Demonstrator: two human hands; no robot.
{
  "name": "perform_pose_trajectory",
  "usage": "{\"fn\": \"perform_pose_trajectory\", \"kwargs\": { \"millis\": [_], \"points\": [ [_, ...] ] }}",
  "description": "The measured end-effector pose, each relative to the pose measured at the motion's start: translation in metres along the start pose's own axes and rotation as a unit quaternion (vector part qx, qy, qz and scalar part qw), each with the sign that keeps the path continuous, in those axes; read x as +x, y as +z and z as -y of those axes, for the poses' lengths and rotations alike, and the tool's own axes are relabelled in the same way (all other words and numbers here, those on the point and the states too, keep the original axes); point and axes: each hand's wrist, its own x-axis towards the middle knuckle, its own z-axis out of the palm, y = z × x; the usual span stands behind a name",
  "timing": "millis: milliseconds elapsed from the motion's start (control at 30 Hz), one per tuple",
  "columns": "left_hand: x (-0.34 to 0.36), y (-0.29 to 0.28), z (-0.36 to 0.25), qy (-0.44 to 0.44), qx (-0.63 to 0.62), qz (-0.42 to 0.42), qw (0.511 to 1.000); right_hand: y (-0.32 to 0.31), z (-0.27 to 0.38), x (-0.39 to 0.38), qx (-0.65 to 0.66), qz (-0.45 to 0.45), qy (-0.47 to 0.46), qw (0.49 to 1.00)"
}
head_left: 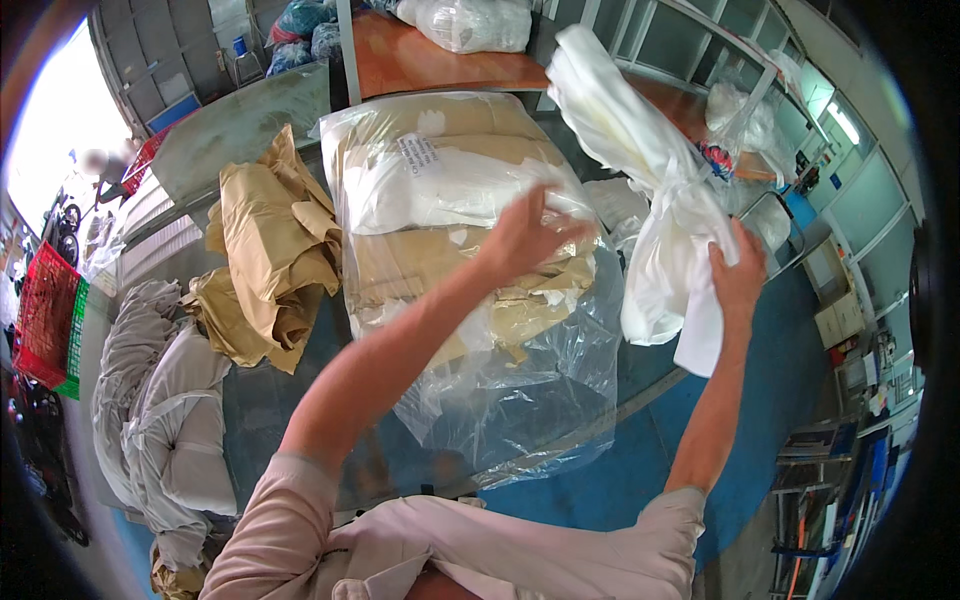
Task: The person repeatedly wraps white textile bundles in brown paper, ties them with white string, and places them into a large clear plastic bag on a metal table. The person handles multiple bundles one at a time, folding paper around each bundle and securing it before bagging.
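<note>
My right hand [738, 268] is closed on a long bundle of white cloth [665, 185], held up at the right edge of the table. The bundle slants away to the upper left, and a loose flap hangs below my fingers. Over the middle of the table is my left hand [530, 232], smeared by motion so its fingers are unclear. Beneath it lies a large clear plastic bag [520, 410] around brown paper [415, 262] and a white bundle [440, 190]. A white label with print sits on the bag. The bag's near end spreads loosely toward me.
Crumpled brown paper [270, 250] lies left of the bag. Nearer on the left is a heap of pale grey-white cloth [165, 410]. Wrapped bundles [465, 25] sit on an orange-brown shelf [430, 68] behind the table. A red crate [45, 315] stands far left.
</note>
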Motion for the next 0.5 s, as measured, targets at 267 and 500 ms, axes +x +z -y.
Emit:
{"fn": "perform_pose_trajectory", "kwargs": {
  "millis": [267, 500],
  "points": [
    [-0.242, 0.031, 0.147, -0.063, 0.55, 0.172, 0.815, 0.098, 0.067, -0.228, 0.438, 0.514, 0.222, 0.704],
    [-0.223, -0.006, 0.076, -0.082, 0.21, -0.141, 0.964, 0.154, 0.2, -0.344, 0.385, 0.625, 0.058, 0.677]
  ]
}}
